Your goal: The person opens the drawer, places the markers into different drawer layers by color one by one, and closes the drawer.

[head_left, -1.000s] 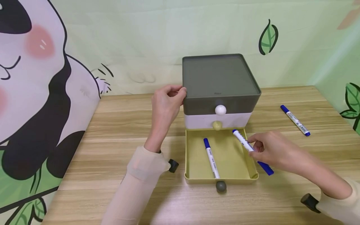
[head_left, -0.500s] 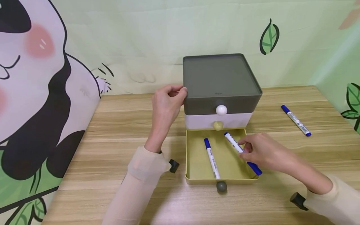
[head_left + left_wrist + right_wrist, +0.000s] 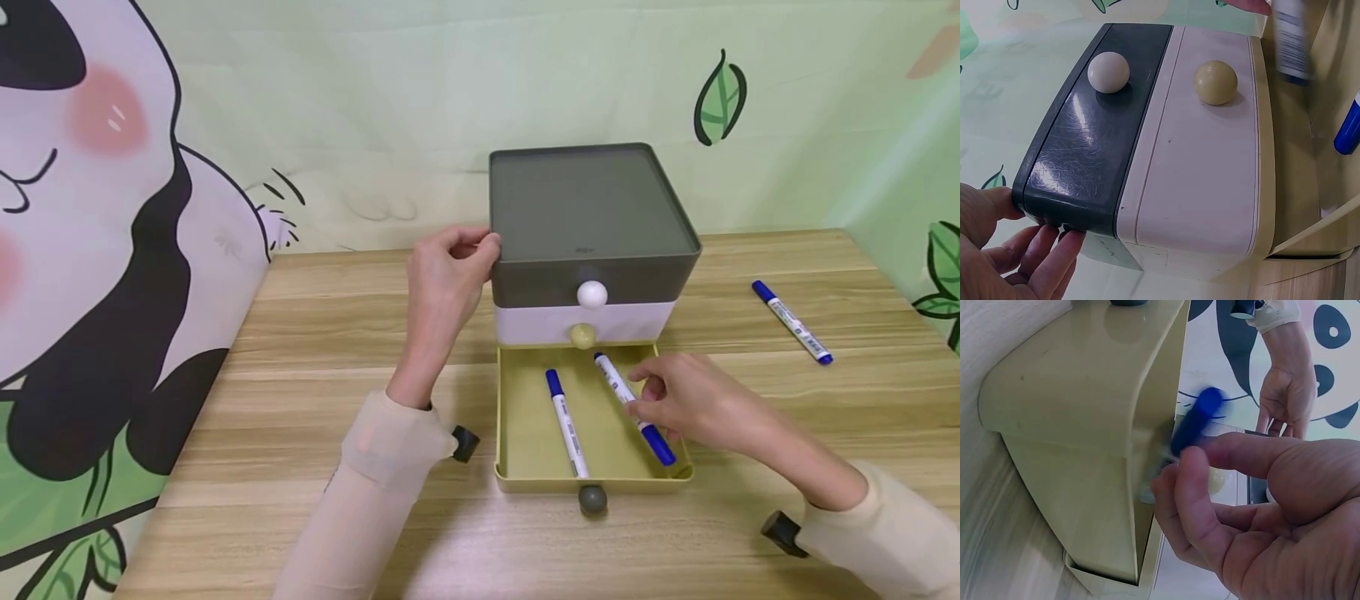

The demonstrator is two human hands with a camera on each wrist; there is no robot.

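Note:
A small drawer cabinet (image 3: 592,204) with a dark grey top tier and a white tier below stands on the table. Its bottom yellow drawer (image 3: 523,433) is pulled out toward me. My left hand (image 3: 444,283) holds the cabinet's upper left corner, thumb at the top edge and fingers against the side (image 3: 1035,262). Over the drawer's right part, my right hand (image 3: 693,400) pinches a blue-capped marker (image 3: 615,382) between thumb and fingers. The marker slants, its blue cap (image 3: 1197,420) toward me. Another blue-capped marker (image 3: 567,429) lies in the drawer, leaning slightly left.
To the right of the cabinet, a third blue marker (image 3: 792,322) lies on the wooden table (image 3: 322,333). A grey knob (image 3: 592,500) sticks out from the drawer front. Behind the table hangs a backdrop (image 3: 375,100) with a printed panda and leaves.
My right hand has moved left with the marker, from the drawer's right wall to above its inside. The left hand keeps its place on the cabinet corner.

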